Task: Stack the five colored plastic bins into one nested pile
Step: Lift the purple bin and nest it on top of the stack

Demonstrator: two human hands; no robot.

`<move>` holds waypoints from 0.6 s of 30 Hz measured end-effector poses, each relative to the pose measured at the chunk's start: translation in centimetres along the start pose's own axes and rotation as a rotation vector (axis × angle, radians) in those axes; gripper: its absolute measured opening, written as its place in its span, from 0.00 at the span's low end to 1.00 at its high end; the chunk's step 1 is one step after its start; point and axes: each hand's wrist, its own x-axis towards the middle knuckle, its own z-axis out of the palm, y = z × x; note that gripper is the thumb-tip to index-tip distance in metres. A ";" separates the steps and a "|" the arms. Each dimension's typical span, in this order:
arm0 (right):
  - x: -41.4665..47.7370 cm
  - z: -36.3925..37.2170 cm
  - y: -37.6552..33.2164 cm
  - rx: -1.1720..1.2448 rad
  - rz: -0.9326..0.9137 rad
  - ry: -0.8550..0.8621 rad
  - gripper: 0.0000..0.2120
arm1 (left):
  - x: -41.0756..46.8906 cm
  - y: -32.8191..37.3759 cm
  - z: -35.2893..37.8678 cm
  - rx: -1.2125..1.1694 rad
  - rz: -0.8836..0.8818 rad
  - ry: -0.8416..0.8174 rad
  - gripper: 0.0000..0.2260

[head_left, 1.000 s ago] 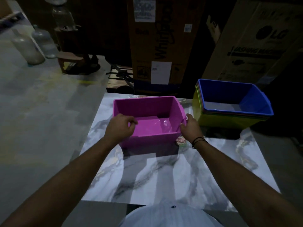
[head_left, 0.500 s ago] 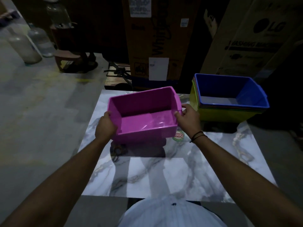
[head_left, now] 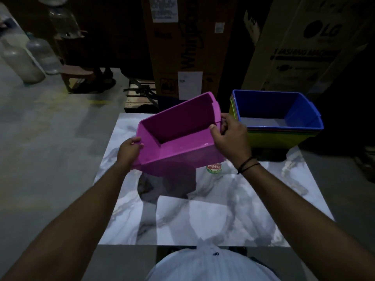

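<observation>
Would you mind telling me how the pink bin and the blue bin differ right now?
The pink bin is held off the table by the left hand and right hand; the blue bin sits nested on top of the pile at the table's far right. The pink bin is tilted, its right end raised; the blue bin sits level. The pink bin is alone; the blue bin has other bins beneath it. Both are empty, open-topped and similarly shaped.

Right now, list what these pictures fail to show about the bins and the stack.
Head view only:
- How many bins sit under the blue bin: only thin coloured rim edges and a yellow-green wall show, too fine to count.
- The purple bin underside: turned away from the camera.
- The right hand fingertips: behind the purple bin's wall.
- The left hand palm: pressed against the bin.
</observation>
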 end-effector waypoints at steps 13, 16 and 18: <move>5.6 -9.7 7.0 -0.022 0.061 0.287 0.12 | -1.7 15.5 4.8 -0.156 0.337 -0.043 0.17; 6.5 -11.8 10.0 -0.129 0.076 0.370 0.13 | -3.1 17.8 8.1 -0.161 0.419 -0.087 0.20; 7.0 -13.3 12.2 -0.184 0.101 0.387 0.14 | -4.0 19.1 10.5 -0.166 0.454 -0.125 0.22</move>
